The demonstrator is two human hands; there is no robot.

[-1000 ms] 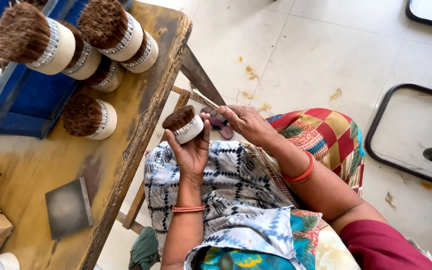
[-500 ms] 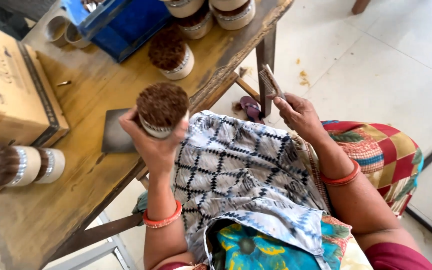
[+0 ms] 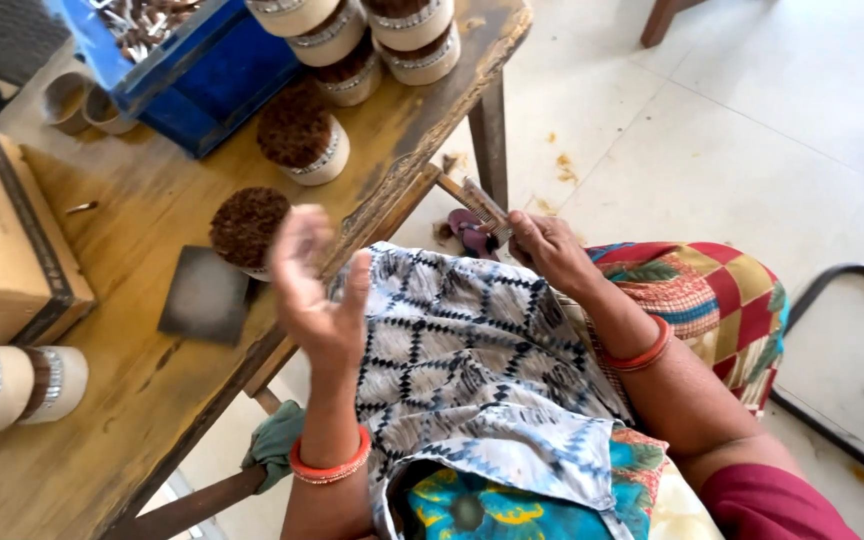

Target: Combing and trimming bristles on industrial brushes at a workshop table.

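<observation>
Counter (image 3: 152, 400): worn yellow wood filling the left of the frame, its edge running from lower left to upper right; bare tiled floor beyond.
Brush (image 3: 249, 228): round, coarse brown bristles facing up, pale band; stands left of centre near the counter edge, just beside a dark flat square (image 3: 204, 295).
Left hand (image 3: 320, 290): grip released, fingers spread, beside the brush.
Right hand (image 3: 550, 250): grip clenched around a metal comb (image 3: 480, 203), its long axis slanting toward upper left.

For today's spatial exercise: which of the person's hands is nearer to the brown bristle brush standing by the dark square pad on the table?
Left. The left hand, open and empty, hovers just beside the brush. The right hand holds a comb off the table edge.
</observation>
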